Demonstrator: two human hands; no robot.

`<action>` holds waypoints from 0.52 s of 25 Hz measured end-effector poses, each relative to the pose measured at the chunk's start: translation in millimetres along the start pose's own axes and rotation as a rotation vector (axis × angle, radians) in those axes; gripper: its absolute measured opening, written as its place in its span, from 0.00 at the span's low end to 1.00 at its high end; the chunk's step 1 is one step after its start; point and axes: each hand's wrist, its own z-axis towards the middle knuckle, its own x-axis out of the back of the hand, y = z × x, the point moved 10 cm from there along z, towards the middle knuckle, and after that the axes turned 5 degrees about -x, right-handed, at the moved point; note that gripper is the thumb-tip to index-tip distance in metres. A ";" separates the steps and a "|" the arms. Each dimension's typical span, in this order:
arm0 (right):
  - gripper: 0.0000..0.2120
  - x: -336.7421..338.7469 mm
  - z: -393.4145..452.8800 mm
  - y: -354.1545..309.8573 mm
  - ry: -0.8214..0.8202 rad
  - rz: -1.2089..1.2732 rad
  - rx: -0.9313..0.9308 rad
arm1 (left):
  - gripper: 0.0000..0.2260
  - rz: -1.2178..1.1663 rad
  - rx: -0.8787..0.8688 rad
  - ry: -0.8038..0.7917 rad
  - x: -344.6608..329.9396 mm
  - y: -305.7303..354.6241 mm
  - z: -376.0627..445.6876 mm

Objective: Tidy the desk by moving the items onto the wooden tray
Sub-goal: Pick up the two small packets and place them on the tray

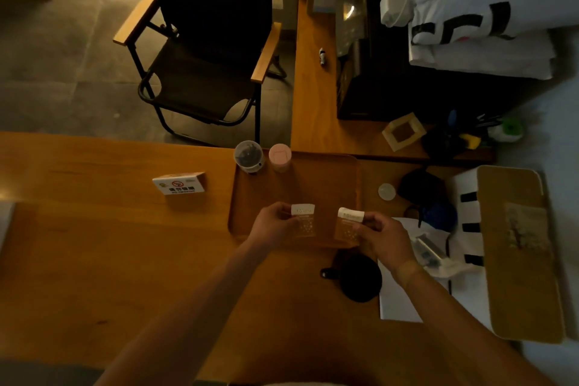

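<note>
Grip, left: your left hand (275, 222) pinches a clear white-topped packet (303, 222) by its left edge.
Grip, right: your right hand (383, 236) pinches a second clear packet (347, 226) by its right edge.
Packets: side by side between your hands, apart, over the wooden tray's (313, 185) near end.
Beyond your grip: lidded clear cup (248, 156) and pink cup (279, 157) on the tray's far-left corner.
Left of your grip: no-smoking sign (178, 183) on the desk (94, 244).

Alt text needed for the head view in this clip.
Each hand holds a small clear packet over the wooden tray: left hand, left packet; right hand, right packet. Two lidded jars stand at the tray's far left corner.
</note>
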 end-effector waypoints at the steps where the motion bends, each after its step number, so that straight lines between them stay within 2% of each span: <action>1: 0.09 -0.8 9.7 -0.2 -0.006 -0.032 0.007 | 0.06 0.020 0.001 0.006 -2.6 1.1 8.2; 8: 0.09 -13.1 65.7 -2.4 -0.054 -0.101 -0.016 | 0.08 0.141 -0.036 0.037 -12.5 8.3 56.1; 13: 0.10 -19.7 83.4 -9.2 -0.012 -0.254 0.046 | 0.13 0.223 -0.057 0.089 -13.3 8.4 78.2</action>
